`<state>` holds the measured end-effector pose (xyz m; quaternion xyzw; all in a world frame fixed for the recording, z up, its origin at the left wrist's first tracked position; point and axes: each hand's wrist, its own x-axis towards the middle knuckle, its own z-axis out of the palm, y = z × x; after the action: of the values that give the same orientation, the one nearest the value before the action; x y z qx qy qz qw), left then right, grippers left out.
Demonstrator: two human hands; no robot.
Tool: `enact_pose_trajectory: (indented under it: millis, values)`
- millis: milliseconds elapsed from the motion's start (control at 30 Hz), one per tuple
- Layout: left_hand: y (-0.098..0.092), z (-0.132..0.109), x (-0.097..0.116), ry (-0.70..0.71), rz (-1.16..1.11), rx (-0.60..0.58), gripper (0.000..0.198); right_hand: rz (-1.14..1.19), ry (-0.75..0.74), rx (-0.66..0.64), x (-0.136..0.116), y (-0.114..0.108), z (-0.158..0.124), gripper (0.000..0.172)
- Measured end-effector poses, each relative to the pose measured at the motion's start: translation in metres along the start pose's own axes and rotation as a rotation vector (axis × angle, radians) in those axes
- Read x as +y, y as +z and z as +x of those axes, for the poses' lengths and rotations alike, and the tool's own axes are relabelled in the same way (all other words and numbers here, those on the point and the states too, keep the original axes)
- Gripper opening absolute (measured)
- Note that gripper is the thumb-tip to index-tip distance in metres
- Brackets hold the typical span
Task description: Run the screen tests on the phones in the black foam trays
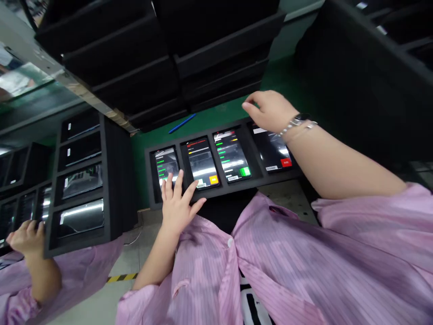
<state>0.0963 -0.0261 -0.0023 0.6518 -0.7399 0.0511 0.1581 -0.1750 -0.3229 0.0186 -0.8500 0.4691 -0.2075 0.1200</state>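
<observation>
Far left of the tray [237, 184], a co-worker's hand [23, 234] rests against a stack of trays [115, 180]. My left hand [179, 205] lies over the tray's near edge, fingers spread, tips on the first phone [165, 163]. Behind the tray, a blue pen [181, 123] lies on open green table [223, 110]. My right hand [270, 110] bends over the far edge of the last phone [275, 153], fingers together. Whether it grips, I cannot tell.
</observation>
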Motion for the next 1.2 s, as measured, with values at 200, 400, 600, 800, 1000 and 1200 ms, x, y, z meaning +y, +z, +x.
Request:
enact_pose_trajectory:
  millis: [200, 400, 600, 800, 1000, 1200]
  values:
    - [0.004, -0.004, -0.004, -0.047, -0.061, 0.081, 0.076, -0.100, 0.096, -0.156, 0.019, 0.032, 0.026, 0.041]
    - [0.001, -0.001, 0.003, -0.037, -0.061, 0.084, 0.073, 0.112, -0.086, 0.124, -0.027, -0.046, -0.025, 0.034]
    - [0.002, -0.002, 0.010, -0.113, -0.061, 0.098, 0.059, 0.288, -0.440, 0.198, -0.074, -0.050, -0.121, 0.029]
    - [0.001, -0.001, 0.016, -0.160, -0.017, 0.039, 0.056, 0.216, -0.341, 0.125, -0.077, 0.016, -0.173, 0.039]
    - [0.001, -0.002, 0.019, -0.170, -0.004, 0.014, 0.054, 0.217, -0.394, 0.133, -0.077, 0.027, -0.177, 0.041]
    - [0.003, 0.000, 0.024, -0.155, -0.036, 0.010, 0.040, 0.135, -0.389, 0.187, -0.078, 0.034, -0.176, 0.039]
